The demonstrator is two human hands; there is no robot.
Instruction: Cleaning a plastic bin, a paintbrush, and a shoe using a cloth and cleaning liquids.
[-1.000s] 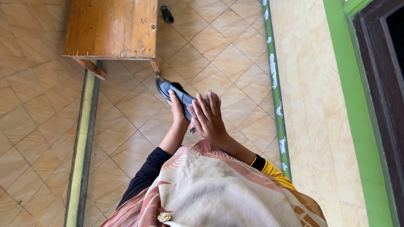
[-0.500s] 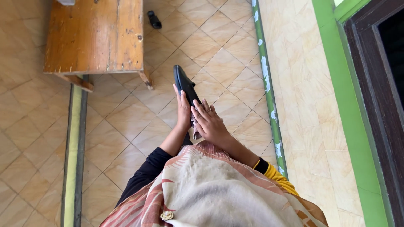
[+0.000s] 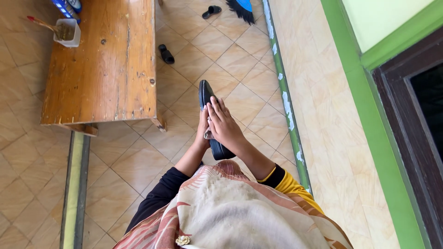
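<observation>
the shoe [image 3: 207, 99], black and slim, is held up in front of the person, above the tiled floor [image 3: 138, 161], toe pointing away. the left hand [image 3: 202, 129] grips it from the left side, fingers wrapped against the sole edge. the right hand [image 3: 223, 125] lies over the upper, fingers together and pressed flat, with a small cloth [image 3: 208, 134] trapped between palm and shoe; only a corner of the cloth shows.

advice for the wipe: keep the left grip firm near the middle so the shoe does not twist. run the cloth lengthwise, heel to toe, with even pressure from the flat fingers. refold the cloth when a face gets dirty.

surface and room: the floor is beige tile laid diagonally. a wooden bench [image 3: 106, 64] stands to the left, apart from the hands. on its far corner sits a clear cup [image 3: 68, 33] holding a brush. a small black sandal [image 3: 166, 54] lies on the floor past the bench, another farther off. a green painted strip [image 3: 281, 83] runs along the base of the wall on the right, next to a dark door frame [image 3: 406, 120].
</observation>
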